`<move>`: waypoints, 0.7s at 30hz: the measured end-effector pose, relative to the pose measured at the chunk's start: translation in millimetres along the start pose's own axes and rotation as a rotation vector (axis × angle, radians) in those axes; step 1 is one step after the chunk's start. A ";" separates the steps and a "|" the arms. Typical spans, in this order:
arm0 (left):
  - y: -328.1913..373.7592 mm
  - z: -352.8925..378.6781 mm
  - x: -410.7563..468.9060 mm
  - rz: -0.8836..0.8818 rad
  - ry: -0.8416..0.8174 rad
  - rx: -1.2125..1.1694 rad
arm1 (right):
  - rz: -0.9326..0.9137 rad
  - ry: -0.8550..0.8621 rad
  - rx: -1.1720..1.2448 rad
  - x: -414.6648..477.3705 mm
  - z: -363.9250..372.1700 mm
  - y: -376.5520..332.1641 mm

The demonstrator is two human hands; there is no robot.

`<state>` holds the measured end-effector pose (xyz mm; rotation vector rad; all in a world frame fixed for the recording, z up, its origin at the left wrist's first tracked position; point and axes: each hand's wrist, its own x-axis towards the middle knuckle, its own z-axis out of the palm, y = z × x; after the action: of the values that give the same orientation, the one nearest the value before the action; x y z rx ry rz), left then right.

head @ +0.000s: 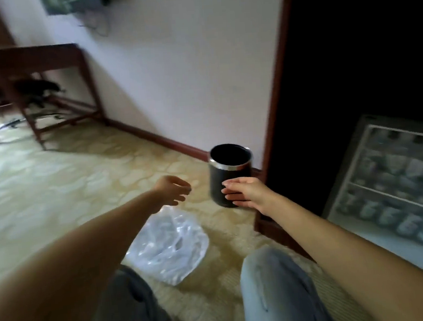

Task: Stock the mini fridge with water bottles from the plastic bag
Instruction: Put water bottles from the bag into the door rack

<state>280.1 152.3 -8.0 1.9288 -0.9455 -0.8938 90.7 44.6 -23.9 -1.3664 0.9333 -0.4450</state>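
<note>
Crumpled clear plastic bag lies on the patterned floor beneath a person's empty, loosely curled left hand, the right hand straight-fingered nearby; limp, slippery film, probably best gathered at its rim.

Plastic bag on floor, left of mini fridge; bin between.
</note>
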 end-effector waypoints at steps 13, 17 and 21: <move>-177.1 -131.1 -29.3 -0.324 0.232 -0.083 | 0.086 -0.295 -0.280 63.6 148.4 41.2; -197.0 -78.5 3.2 -0.296 0.121 -0.129 | 0.172 -0.219 -0.275 86.6 143.1 77.8; -210.7 -45.4 40.0 -0.280 0.008 -0.075 | 0.206 -0.191 -0.281 125.8 150.6 109.9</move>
<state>397.6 219.7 -180.4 2.0290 -0.6360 -1.0638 254.7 66.0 -176.2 -1.5162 0.9911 -0.0249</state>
